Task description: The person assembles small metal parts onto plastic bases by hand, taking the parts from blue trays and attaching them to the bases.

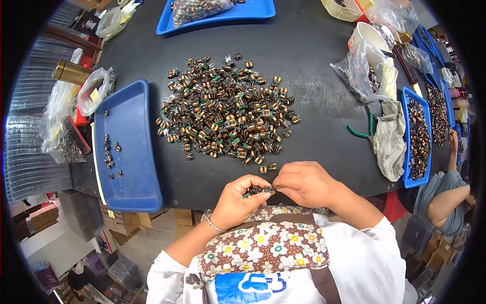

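A large heap of small copper-wound coils (228, 114) with dark bases and some green parts lies on the black table. At the near edge, my left hand (237, 201) is closed around a few of these coils (257, 191), mostly hidden by the fingers. My right hand (305, 183) meets it from the right, thumb and forefinger pinched at the end of a held coil. Whether a thin tool or a wire is in that pinch is too small to make out. Just beyond my fingertips sit a couple of loose coils (267, 168).
On the left is a blue tray (134, 167) with several coils. Another blue tray (248, 12) at the far edge carries a bagged lot. To the right lie green-handled pliers (360, 133), a grey cloth (390, 147) and a coil-filled tray (406, 152). Another person (448, 187) sits beyond.
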Demonstrator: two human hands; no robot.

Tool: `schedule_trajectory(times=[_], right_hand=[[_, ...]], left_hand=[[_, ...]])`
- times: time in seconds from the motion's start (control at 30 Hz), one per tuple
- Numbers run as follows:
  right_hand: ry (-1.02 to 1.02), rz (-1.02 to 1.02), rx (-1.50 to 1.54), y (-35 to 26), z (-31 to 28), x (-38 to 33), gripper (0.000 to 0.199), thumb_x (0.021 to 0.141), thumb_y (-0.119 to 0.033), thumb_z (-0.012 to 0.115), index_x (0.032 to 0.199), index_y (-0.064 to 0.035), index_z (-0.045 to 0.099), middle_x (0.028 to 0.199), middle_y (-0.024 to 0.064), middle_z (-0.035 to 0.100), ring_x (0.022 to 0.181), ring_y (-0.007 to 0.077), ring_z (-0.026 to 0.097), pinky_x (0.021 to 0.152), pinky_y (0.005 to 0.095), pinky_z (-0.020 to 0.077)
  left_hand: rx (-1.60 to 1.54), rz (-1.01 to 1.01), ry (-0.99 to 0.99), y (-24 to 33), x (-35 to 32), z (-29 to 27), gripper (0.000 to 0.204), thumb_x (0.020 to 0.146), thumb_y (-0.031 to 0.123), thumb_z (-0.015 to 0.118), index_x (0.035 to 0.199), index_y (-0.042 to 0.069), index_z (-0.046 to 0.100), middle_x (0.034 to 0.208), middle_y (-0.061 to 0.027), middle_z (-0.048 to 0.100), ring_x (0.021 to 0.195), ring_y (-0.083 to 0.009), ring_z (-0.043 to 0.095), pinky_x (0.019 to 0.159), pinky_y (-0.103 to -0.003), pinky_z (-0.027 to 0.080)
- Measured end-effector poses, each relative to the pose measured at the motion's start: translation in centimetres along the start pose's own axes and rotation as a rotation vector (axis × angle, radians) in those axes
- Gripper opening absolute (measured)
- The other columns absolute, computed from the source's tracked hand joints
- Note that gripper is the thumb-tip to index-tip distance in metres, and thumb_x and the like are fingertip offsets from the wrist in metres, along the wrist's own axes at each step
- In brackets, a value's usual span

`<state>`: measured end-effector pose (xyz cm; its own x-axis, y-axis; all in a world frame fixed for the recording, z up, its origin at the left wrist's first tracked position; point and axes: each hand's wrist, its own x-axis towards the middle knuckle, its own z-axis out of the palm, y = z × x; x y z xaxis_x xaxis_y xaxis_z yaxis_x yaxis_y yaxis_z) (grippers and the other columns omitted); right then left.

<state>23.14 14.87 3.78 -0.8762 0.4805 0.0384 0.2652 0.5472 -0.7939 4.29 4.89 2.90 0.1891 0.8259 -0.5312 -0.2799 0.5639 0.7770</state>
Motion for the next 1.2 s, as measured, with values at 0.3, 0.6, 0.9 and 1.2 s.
schedule_trajectory(times=[0.3,0.6,0.9,1.2], right_hand=[[-0.142,0.022,-0.053,-1.1,-0.9,0.0,0.01,0.075,-0.011,0.061,0.085,-0.0094,0.061,0.078,0.0063,0.057,0.075,0.027,0.058,0.064,0.0385,0.0471],[-0.026,0.071,0.095,-0.6,-0.4,-0.4,0.01,0.077,-0.014,0.062,0.087,-0.0091,0.063,0.079,0.0062,0.059,0.074,0.0268,0.059,0.062,0.0372,0.0477],[0.111,-0.12,-0.085,-0.8,0.1,0.1,0.017,0.07,-0.008,0.067,0.086,-0.0071,0.062,0.078,0.0053,0.059,0.07,0.0245,0.059,0.06,0.0351,0.0477],[0.24,0.075,-0.23,-0.4,1.5,0.6,0.019,0.071,-0.008,0.068,0.089,-0.009,0.063,0.077,0.0055,0.059,0.069,0.025,0.06,0.06,0.0348,0.0486]], left_hand=[[-0.03,0.034,-0.015,-0.4,-0.3,0.0,0.014,0.084,0.004,0.061,0.097,0.001,0.058,0.085,-0.0055,0.062,0.066,-0.008,0.057,0.053,-0.019,0.045],[-0.256,-0.053,-0.133,-0.5,-0.1,-0.7,0.02,0.087,0.006,0.057,0.106,0.002,0.059,0.092,-0.011,0.06,0.069,-0.0133,0.056,0.051,-0.023,0.043],[-0.389,-0.059,-0.177,-0.6,-0.4,-0.6,0.019,0.088,0.007,0.056,0.107,0.002,0.06,0.09,-0.0109,0.059,0.068,-0.0141,0.055,0.05,-0.024,0.041],[-0.536,-0.041,-0.079,-0.8,-0.8,-0.5,0.022,0.088,0.007,0.055,0.11,0.003,0.056,0.09,-0.0112,0.058,0.067,-0.0153,0.056,0.049,-0.024,0.042]])
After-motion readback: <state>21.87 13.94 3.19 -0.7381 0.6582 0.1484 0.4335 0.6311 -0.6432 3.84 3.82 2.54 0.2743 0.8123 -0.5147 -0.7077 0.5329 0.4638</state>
